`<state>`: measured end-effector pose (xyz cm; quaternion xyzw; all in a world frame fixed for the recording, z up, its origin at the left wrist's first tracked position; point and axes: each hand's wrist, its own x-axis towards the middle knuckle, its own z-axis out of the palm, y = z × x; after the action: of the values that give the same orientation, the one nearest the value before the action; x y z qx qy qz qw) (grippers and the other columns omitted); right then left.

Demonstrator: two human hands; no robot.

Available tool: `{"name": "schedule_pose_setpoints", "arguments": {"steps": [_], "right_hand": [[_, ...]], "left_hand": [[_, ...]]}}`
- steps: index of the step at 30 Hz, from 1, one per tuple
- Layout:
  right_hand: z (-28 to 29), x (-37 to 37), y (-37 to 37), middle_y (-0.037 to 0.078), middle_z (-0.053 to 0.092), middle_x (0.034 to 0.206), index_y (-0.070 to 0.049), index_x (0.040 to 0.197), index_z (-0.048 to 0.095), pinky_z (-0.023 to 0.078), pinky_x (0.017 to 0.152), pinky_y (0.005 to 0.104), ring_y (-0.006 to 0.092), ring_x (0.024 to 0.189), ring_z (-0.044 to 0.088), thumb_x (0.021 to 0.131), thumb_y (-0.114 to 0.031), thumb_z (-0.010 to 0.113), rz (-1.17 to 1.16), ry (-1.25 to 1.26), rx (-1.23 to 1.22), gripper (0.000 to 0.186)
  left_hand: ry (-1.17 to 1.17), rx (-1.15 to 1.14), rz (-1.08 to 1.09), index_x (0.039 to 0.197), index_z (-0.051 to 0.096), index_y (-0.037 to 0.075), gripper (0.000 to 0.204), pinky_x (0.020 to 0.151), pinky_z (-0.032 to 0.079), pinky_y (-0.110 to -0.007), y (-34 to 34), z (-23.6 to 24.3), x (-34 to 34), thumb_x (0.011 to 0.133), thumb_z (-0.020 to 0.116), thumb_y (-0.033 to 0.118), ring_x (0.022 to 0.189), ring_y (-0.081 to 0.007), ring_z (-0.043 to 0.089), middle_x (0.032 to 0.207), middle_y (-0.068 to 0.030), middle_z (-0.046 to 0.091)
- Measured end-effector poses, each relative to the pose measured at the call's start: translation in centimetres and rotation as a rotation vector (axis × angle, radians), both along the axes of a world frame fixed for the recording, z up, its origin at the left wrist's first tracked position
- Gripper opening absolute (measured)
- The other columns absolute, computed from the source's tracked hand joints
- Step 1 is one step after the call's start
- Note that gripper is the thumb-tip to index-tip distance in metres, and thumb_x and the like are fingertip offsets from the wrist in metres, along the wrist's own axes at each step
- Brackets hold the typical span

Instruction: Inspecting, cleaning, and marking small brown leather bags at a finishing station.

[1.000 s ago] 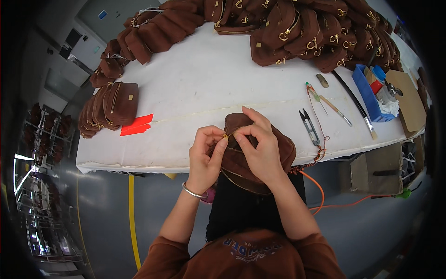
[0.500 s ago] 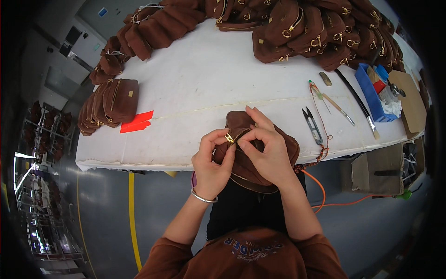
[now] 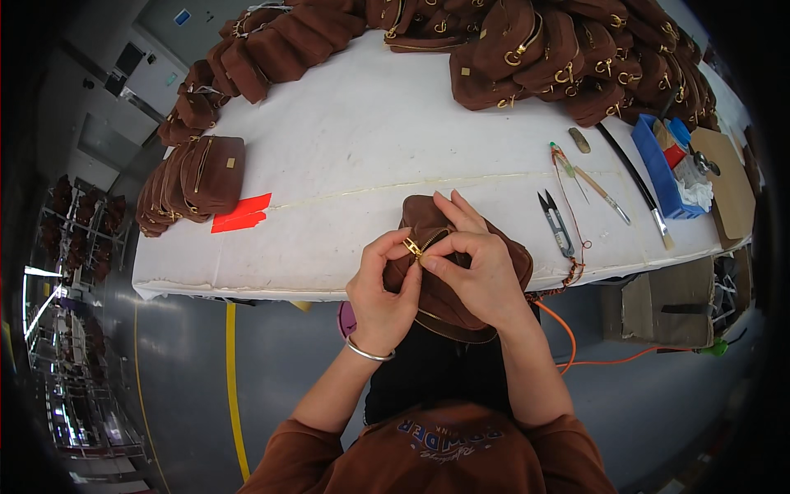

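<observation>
A brown soft pouch bag [image 3: 444,306] rests at the table's front edge, above my lap, its gold-toothed zipper running under my fingers. My left hand [image 3: 384,288] is curled at the bag's left side, its index fingertip and thumb closed about a gold zipper pull [image 3: 413,247]. From the other side my right hand [image 3: 481,276] pinches with thumb and index finger at the zipper just beside the pull. Its other fingers lie stretched over the bag's top. Whatever sits between the right fingertips is too small to make out.
Brown bags [image 3: 568,53] heap along the far side, and a row of them [image 3: 193,177] stands left, beside red tape [image 3: 241,214]. Rightward lie thread snips [image 3: 556,224], a thin brush [image 3: 602,196], a black-handled brush [image 3: 638,181] and a blue bin [image 3: 658,177].
The gold pull and my left fingertips have shifted slightly to the right, closer to my right fingertips. My right hand keeps its pinch on the bag.
</observation>
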<state>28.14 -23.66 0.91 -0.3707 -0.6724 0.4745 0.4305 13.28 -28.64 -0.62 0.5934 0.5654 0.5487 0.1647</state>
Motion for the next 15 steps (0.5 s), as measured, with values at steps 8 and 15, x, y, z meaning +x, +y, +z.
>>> {"name": "schedule_pose_setpoints", "arguments": {"steps": [8,15], "right_hand": [[0.17,-0.42,-0.27,0.023,0.042,0.149,-0.002,0.080,0.070,0.029,0.115,0.0436,0.0367,0.147,0.025,0.081,-0.004,0.070,-0.041,-0.028,0.005,0.002],[0.29,-0.72,-0.71,0.026,0.040,0.150,-0.001,0.079,0.067,0.030,0.115,0.0439,0.0397,0.146,0.025,0.083,-0.002,0.066,-0.060,-0.049,0.040,0.004]], "left_hand": [[0.122,0.027,0.063,0.119,0.062,0.005,0.047,0.075,0.055,-0.029,-0.18,0.30,0.47,0.076,0.072,-0.009,0.086,-0.0207,0.070,0.097,-0.0095,0.069],[0.143,0.021,0.063,0.118,0.062,0.004,0.048,0.075,0.055,-0.031,-0.20,0.23,0.47,0.074,0.071,-0.011,0.086,-0.0218,0.068,0.101,-0.0102,0.067]]}}
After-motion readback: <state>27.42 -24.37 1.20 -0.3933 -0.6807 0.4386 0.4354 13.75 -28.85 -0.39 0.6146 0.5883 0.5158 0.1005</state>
